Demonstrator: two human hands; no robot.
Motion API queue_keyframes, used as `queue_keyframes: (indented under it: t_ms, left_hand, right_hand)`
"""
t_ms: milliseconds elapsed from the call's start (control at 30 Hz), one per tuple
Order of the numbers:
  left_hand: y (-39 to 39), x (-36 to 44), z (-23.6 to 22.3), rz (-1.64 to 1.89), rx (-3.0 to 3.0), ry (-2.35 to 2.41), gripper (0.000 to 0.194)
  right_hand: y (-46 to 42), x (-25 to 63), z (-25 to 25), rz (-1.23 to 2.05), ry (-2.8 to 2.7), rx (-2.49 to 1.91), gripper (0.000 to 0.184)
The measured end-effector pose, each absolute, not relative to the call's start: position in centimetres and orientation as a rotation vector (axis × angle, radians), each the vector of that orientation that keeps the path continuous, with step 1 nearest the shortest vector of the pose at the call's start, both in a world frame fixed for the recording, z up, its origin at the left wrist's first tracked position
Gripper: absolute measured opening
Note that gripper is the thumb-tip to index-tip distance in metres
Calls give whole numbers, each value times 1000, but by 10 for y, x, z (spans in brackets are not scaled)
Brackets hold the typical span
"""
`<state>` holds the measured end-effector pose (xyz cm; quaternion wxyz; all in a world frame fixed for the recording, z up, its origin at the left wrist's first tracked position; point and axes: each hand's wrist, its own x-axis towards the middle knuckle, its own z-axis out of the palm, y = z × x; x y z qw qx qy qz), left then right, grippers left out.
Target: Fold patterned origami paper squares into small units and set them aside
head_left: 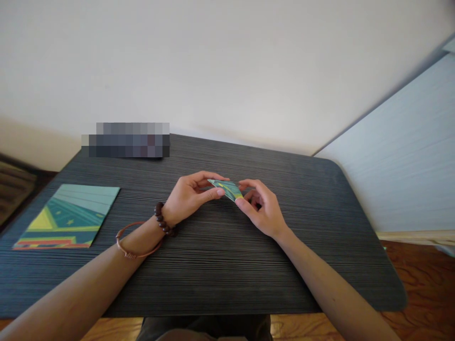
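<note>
A small folded piece of patterned paper (227,188), teal and green with yellow streaks, is held above the middle of the dark table (220,274). My left hand (194,194) pinches its left side between thumb and fingers. On its right corner, the thumb and fingers of my right hand (261,206) close in a pinch. The paper is tilted, and its underside is hidden. Flat on the table at the left lies a larger square sheet of paper (71,215) in teal, yellow and orange, apart from both hands.
A blurred-out dark object (130,142) sits at the table's back left, near the white wall (227,71). A pale panel (398,142) stands along the right side. The table's rounded right edge overlooks a wooden floor (423,284).
</note>
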<state>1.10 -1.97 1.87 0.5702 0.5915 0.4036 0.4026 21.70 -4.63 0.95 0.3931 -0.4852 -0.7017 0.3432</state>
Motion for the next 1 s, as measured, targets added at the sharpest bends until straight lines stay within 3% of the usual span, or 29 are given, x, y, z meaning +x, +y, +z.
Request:
queue_keyframes:
  t_ms: [400,800,1000]
  left_hand:
    - [-19,12,19,967,1475,999,37]
    - [-25,17,20,951,1649,1105,35]
    - [-27,21,21,922,1594,1132,43]
  right_hand:
    - [-47,217,12,785,-1935,-1230,25]
    - [-54,213,13,166,-2271,-1251,23]
    - [-54,212,11,43,-2216,-1302,23]
